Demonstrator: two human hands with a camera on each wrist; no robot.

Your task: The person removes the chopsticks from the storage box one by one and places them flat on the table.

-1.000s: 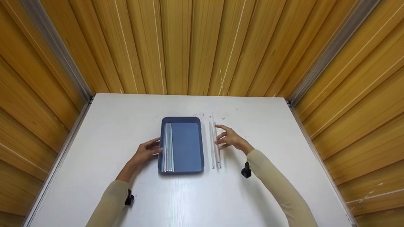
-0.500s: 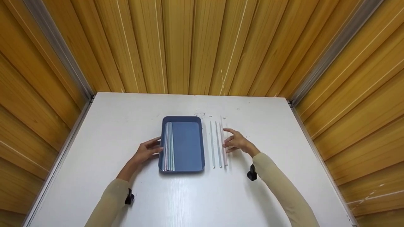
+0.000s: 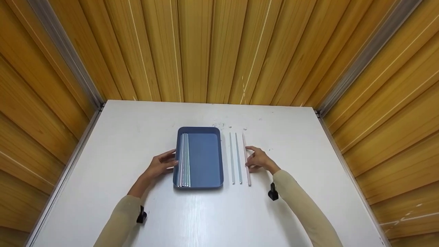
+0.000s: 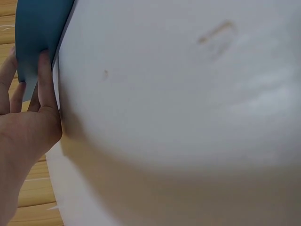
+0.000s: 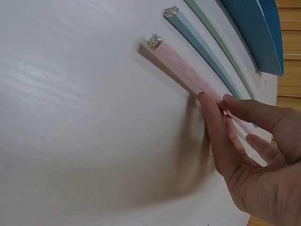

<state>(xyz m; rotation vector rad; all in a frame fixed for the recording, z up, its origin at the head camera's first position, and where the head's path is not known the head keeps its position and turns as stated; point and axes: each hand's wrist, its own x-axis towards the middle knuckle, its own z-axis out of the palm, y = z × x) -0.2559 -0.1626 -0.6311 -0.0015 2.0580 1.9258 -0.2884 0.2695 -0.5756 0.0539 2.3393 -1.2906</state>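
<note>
My left hand (image 3: pixel 159 167) rests its fingers against the left wall of a blue rectangular tray (image 3: pixel 221 171). In the left wrist view, the extended fingers (image 4: pixel 46 80) lie on the tray's outer side. My right hand (image 3: pixel 259 159) pinches a pink chopstick (image 3: pixel 247 171) between thumb and fingertips, close over the table. In the right wrist view, this chopstick (image 5: pixel 176 63) shows a silvery patterned end. To its left lie a light blue chopstick (image 3: pixel 238 154) and a pale green chopstick (image 3: pixel 232 157), roughly parallel and spaced apart.
Inside the tray, several pastel chopsticks (image 3: pixel 185 159) lie side by side along the left wall. All this is on a white table (image 3: pixel 205 219). Wood-patterned panels (image 3: pixel 192 51) rise behind the table and at its sides.
My right hand has moved right and slightly nearer, carrying the pink chopstick away from the light blue and green ones, which now lie separated. My left hand stays at the tray.
</note>
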